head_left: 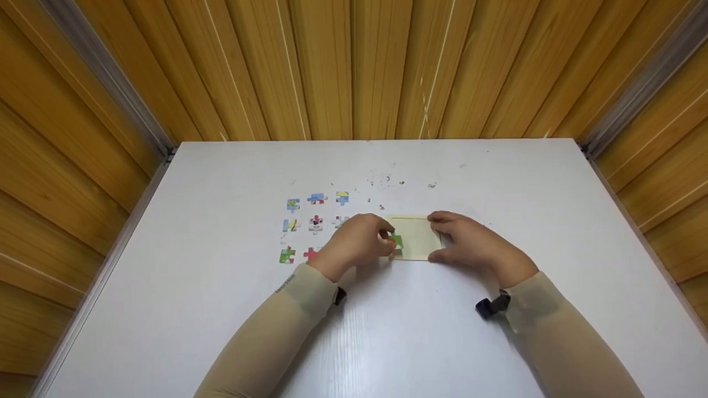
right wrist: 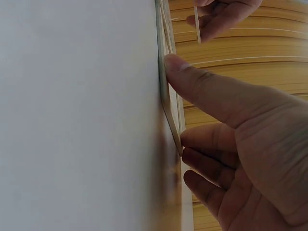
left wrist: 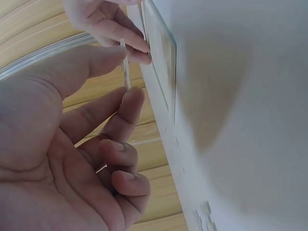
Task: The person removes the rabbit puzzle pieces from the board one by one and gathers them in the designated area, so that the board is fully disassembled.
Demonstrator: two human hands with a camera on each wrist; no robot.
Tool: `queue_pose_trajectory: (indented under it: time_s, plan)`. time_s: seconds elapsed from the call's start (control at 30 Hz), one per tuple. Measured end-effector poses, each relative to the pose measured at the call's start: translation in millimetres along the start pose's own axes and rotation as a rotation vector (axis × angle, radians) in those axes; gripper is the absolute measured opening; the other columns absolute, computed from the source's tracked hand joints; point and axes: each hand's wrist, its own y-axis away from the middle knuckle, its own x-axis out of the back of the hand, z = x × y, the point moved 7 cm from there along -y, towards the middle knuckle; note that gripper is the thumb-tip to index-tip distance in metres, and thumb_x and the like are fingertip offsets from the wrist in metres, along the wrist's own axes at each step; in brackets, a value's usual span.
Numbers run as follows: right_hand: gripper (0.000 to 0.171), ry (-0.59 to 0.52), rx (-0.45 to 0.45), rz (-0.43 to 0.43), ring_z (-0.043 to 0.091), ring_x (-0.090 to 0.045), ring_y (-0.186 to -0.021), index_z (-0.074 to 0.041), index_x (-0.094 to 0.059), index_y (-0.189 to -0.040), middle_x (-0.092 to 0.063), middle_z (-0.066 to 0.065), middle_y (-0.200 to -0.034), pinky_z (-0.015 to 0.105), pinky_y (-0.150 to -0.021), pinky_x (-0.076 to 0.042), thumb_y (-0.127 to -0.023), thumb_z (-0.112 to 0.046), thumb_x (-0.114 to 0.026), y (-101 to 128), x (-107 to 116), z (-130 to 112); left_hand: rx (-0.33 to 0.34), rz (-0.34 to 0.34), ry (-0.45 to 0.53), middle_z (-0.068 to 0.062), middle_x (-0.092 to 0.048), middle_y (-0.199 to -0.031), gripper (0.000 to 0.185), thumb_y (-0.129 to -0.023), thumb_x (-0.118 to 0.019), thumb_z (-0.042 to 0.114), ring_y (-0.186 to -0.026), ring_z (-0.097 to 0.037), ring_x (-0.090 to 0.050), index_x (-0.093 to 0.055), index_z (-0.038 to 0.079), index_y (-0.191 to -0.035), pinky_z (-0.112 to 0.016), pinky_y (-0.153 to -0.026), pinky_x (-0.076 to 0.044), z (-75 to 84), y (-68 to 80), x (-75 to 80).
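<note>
My left hand [head_left: 358,239] pinches a green jigsaw puzzle piece [head_left: 398,242] between thumb and fingertips, over the left side of a pale wooden puzzle tray [head_left: 421,239]. In the left wrist view the piece [left wrist: 125,67] shows edge-on, apart from the tray. At the tray's right end my right hand [head_left: 470,240] grips it, thumb at the near corner and fingers at the far corner. The right wrist view shows this thumb [right wrist: 177,63] against the tray's rim [right wrist: 166,96]. The bare floor of the tray is visible.
Left of the tray, loose puzzle pieces lie in rows on the white table [head_left: 221,309], among them a blue one [head_left: 317,198] and a green one [head_left: 287,255]. My left forearm partly covers the lower rows. Small dark marks spot the table behind the tray. Wood-panelled walls [head_left: 376,66] enclose it.
</note>
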Motion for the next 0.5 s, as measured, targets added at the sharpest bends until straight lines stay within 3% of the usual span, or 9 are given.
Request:
queue_pose_trajectory:
  time_s: [0.3,0.5]
  plan:
    - [0.080,-0.011,-0.013,-0.004,0.045,-0.042,-0.167,0.004,-0.057,-0.161,-0.049,0.016,-0.177,0.062,-0.136,-0.036,-0.096,-0.028,-0.091,2,-1,1,0.051,0.023,-0.011,-0.005,-0.082,-0.129,0.033,-0.102,-0.084,0.020,-0.110,-0.022,-0.068,-0.084,0.010,-0.133,-0.043,-0.107,-0.059,-29.9,21.3,20.4]
    - [0.081,-0.018,-0.007,-0.014,0.045,-0.042,-0.167,0.004,-0.057,-0.161,-0.048,0.016,-0.177,0.062,-0.136,-0.036,-0.096,-0.030,-0.092,1,-2,3,0.092,0.054,-0.010,-0.003,-0.084,-0.127,0.024,-0.104,-0.082,0.020,-0.120,-0.022,-0.074,-0.087,0.011,-0.125,-0.045,-0.112,-0.058,-51.9,31.1,29.4]
